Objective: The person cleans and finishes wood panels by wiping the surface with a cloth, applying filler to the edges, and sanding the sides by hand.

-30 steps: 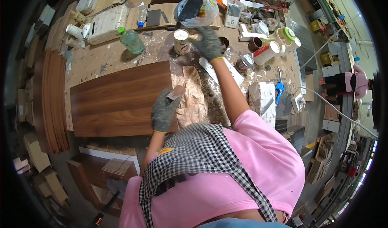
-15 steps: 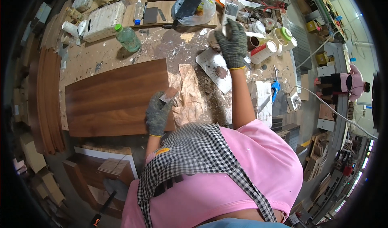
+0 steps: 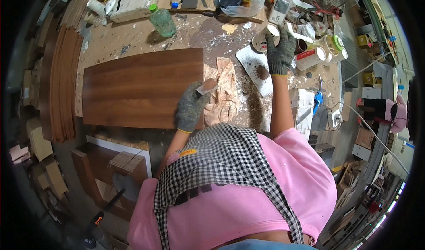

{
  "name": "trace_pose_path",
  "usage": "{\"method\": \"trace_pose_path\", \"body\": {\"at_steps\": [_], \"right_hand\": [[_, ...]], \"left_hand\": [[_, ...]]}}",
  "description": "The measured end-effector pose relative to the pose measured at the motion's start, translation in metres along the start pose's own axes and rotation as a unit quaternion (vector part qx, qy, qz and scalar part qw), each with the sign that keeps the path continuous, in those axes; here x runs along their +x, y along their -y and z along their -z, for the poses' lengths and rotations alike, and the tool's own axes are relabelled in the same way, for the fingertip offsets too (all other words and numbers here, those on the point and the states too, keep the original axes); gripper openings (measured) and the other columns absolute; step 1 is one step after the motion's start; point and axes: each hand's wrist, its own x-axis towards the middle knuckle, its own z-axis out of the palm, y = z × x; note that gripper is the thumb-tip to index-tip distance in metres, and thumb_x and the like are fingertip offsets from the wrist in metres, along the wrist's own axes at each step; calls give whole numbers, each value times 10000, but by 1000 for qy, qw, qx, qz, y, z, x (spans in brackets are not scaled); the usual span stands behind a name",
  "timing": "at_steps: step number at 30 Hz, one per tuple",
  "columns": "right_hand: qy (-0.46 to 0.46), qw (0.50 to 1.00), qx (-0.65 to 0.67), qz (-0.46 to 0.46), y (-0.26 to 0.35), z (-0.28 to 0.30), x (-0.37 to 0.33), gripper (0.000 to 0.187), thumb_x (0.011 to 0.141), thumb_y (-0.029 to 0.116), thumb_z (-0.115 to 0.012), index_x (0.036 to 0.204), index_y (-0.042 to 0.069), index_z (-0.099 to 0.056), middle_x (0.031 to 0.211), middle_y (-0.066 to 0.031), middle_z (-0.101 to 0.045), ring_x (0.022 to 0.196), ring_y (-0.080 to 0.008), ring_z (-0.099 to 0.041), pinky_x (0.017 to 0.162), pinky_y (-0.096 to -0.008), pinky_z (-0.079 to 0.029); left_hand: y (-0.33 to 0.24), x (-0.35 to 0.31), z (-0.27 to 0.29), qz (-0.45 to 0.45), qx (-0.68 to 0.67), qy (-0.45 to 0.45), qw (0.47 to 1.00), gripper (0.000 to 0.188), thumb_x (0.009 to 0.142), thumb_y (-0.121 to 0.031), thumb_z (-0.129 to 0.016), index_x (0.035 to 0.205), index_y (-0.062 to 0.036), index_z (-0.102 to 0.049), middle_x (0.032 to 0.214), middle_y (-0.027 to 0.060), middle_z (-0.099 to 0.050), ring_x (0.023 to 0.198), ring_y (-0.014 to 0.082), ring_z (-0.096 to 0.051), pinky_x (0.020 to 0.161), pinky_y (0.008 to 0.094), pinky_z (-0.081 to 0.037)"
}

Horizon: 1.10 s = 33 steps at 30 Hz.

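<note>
My left hand (image 3: 189,108), in a dark grey knit glove, is closed on a small flat scraper (image 3: 206,87) with brown stuff on its blade. It is over the near right corner of a brown wood-grain panel (image 3: 141,90), next to a crumpled beige cloth (image 3: 223,101). Farther right, my gloved right hand (image 3: 280,53) has its fingers round the side of a stained white tub (image 3: 259,41), which leans with its mouth toward the hand. Under and beside it lies a white sheet (image 3: 254,68) with a dark brown smear. The tub's contents are hidden.
Several white tubs (image 3: 311,58) crowd the right side, near a blue-handled tool (image 3: 318,101). A green bottle (image 3: 162,22) stands behind the panel. Along the back are a plastic bag (image 3: 252,4) and a white block (image 3: 137,2). Stacked brown boards (image 3: 62,86) stand left. Another person (image 3: 396,112) is far right.
The whole view has shifted, so the bench appears farther right and higher. The tub's mouth now shows beside my right hand. My left hand keeps the scraper by the panel's corner.
</note>
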Motion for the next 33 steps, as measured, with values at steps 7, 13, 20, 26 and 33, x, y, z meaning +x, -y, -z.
{"method": "trace_pose_path", "body": {"at_steps": [7, 13, 20, 26, 33], "right_hand": [[530, 528, 567, -345, 59, 36, -120, 535, 960, 154, -717, 1453, 49, -538, 1241, -87, -681, 1084, -175, -657, 943, -307, -574], [453, 337, 677, -472, 48, 41, -146, 347, 957, 171, -721, 1262, 48, -609, 1106, -62, -677, 998, -190, -657, 907, -338, -589], [293, 929, 102, -200, -50, 27, -129, 494, 937, 362, -696, 1291, 22, -639, 1064, -189, -714, 992, -391, -690, 894, -458, -559], [259, 954, -149, 13, -61, 1, -144, 429, 978, 342, -589, 1251, 20, -666, 1004, -257, -701, 942, -402, -668, 877, -503, -510], [186, 943, 151, -230, -98, 2, -127, 445, 960, 414, -602, 1186, 48, -714, 1056, -234, -713, 1010, -417, -665, 924, -482, -509]], "left_hand": [[17, 25, -28, -18, -93, -30, 995, 500, 919, -100, -759, 1335, 51, -525, 1244, 144, -645, 1119, 207, -621, 976, 318, -502], [-12, 19, -50, -18, -89, 76, 993, 563, 898, -124, -790, 1372, 14, -519, 1285, 149, -635, 1154, 211, -616, 985, 336, -508], [-11, 2, -26, -278, 312, 34, 908, 723, 846, -236, -832, 1443, 5, -501, 1399, 229, -567, 1287, 372, -551, 1096, 457, -437], [23, 1, -28, -345, 369, 132, 853, 643, 834, -347, -806, 1364, -43, -607, 1395, 198, -582, 1352, 399, -486, 1152, 516, -354], [39, 0, -30, -344, 378, 147, 847, 633, 838, -361, -793, 1361, -56, -608, 1404, 177, -582, 1366, 392, -473, 1166, 532, -325]]}}
